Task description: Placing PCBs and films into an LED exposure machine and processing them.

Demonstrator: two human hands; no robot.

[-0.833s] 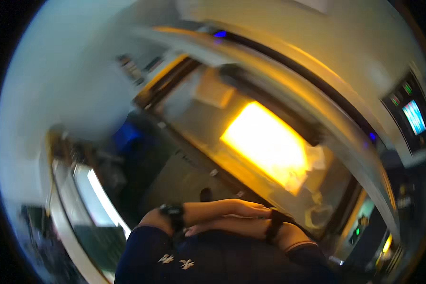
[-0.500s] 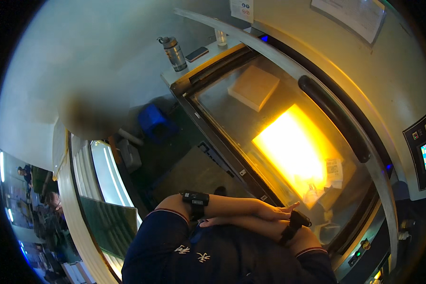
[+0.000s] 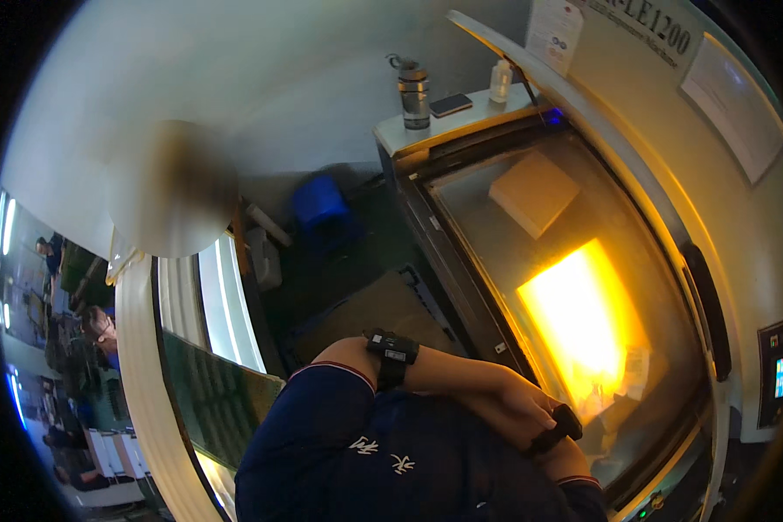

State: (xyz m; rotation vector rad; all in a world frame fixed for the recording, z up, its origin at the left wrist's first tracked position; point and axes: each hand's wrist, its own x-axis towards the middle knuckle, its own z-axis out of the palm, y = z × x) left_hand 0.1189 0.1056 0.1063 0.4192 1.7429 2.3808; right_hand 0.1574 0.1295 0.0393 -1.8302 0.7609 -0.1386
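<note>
My arms are crossed in front of my dark blue shirt (image 3: 391,435). My left hand (image 3: 526,411) lies over my right forearm, its bent fingers closed against a black strapped-on device (image 3: 567,424) there. Some of those fingertips are hidden. A second black device (image 3: 393,348) is strapped around my left arm. My right hand is hidden beneath the left arm. Beyond my hands lies a machine bed (image 3: 487,204) with a clear, shiny cover. A bright yellow glowing rectangle (image 3: 574,309) and a pale flat block (image 3: 533,193) show in it, with crumpled clear pieces (image 3: 602,396) nearby.
A bottle (image 3: 415,97), a phone (image 3: 451,105) and a small clear bottle (image 3: 500,81) stand on the far ledge. The machine's lid (image 3: 618,130) is raised. A blue stool (image 3: 320,202) stands on the floor. At left is a light table (image 3: 231,300); people (image 3: 101,331) are farther back.
My view has turned, so the scene sits farther right and lower. My left fingers, stretched out before, now bend against the device. My right fingertips have gone out of sight.
</note>
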